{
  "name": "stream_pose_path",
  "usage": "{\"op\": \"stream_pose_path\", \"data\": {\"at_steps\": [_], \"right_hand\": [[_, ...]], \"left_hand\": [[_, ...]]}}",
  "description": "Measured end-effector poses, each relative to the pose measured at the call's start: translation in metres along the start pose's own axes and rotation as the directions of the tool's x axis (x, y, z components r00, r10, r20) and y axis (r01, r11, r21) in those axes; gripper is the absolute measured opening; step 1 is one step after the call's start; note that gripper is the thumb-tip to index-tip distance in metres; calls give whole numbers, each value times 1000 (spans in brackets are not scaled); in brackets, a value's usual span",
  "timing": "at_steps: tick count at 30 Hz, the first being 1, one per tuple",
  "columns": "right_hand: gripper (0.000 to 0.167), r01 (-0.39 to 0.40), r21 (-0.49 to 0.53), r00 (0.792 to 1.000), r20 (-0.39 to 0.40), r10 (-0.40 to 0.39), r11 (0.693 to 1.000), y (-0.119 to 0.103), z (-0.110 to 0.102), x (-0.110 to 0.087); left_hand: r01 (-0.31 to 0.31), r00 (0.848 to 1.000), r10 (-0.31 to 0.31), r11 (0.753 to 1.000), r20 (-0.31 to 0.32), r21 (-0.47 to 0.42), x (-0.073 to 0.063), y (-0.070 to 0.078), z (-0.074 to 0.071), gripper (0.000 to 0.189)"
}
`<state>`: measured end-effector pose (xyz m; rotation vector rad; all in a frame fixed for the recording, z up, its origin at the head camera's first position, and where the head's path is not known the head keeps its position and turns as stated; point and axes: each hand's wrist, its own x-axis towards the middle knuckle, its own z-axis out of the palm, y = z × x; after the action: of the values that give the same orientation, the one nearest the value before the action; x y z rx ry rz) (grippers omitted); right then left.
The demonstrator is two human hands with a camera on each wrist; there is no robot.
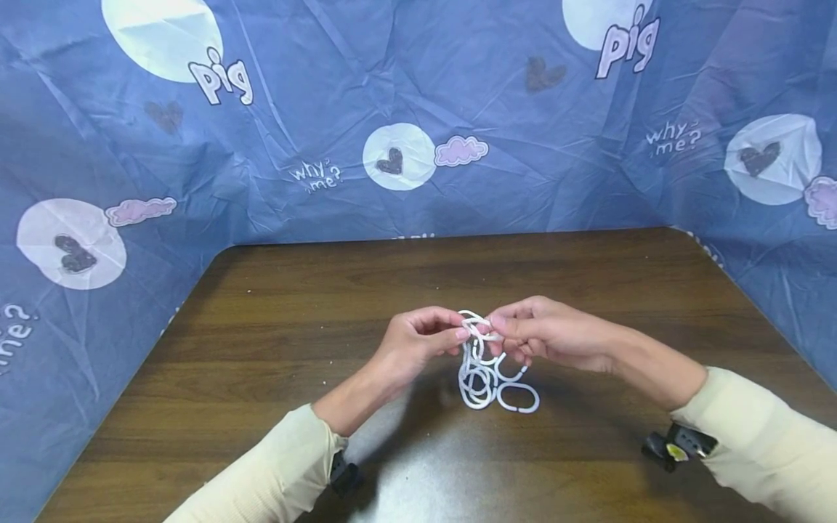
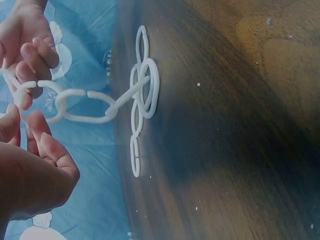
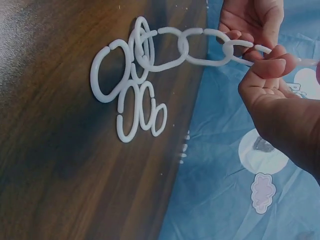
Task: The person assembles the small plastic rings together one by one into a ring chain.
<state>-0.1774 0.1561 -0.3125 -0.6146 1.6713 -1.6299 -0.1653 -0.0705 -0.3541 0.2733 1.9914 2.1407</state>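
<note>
White plastic chain links, oval with a small gap in each, are joined into a chain (image 2: pixel 86 119) that hangs from both hands down to the table. My left hand (image 1: pixel 413 340) pinches a link at the chain's upper end between thumb and forefinger. Close by on the right, my right hand (image 1: pixel 552 333) pinches the upper links too, thumb and forefinger meeting. Fingers partly cover the links there. Below the hands, the lower links lie heaped on the wood, and an oval link (image 1: pixel 538 398) rests at the heap's right side. The right wrist view shows several heaped links (image 3: pixel 94 75) spread beside the hanging part.
The brown wooden table (image 1: pixel 275 407) has small white specks on it. A blue printed cloth (image 1: pixel 392 80) stands behind the table and along its sides. Dark wrist-worn devices (image 1: pixel 680 444) sit under both sleeves.
</note>
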Motion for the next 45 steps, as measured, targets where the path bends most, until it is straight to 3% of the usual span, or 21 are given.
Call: {"op": "stream_pose_path", "data": {"at_steps": [4,9,12,15,17,19,22,24,35,45], "right_hand": [[36,8,18,1000,3,-8,1000,0,1,1],[43,-9,-41,998,-69,6,999,0,-3,0],[40,-6,-106,990,-140,-9,994,0,-8,-1],[35,-19,-231,966,-255,-41,973,3,-14,-3],[31,-31,-355,942,-323,-91,934,6,-18,-6],[29,-42,-498,921,-354,-159,866,10,-23,-9],[30,-41,-654,906,-344,-249,755,16,-28,-13],[32,-38,-708,903,-327,-280,705,20,-31,-15],[46,34,-821,901,-222,-373,570,44,-39,-20],[50,-3,-852,946,-172,-275,523,66,-41,-22]], "left_hand": [[-22,1000,21,1000,11,11,-1,1,-3,15],[-35,999,35,999,15,33,-3,6,-7,15],[-12,1000,12,999,2,42,-4,8,-10,16],[9,1000,-8,999,-16,49,-5,11,-11,16],[19,1000,-18,999,-25,49,-5,11,-12,15],[20,999,-19,999,-31,45,-6,11,-14,14],[17,999,-16,999,-30,36,-6,11,-15,12],[14,1000,-13,999,-27,31,-6,11,-15,11],[23,999,-22,999,-30,25,-5,12,-15,9],[30,999,-29,998,-21,51,-5,10,-16,10]]}}
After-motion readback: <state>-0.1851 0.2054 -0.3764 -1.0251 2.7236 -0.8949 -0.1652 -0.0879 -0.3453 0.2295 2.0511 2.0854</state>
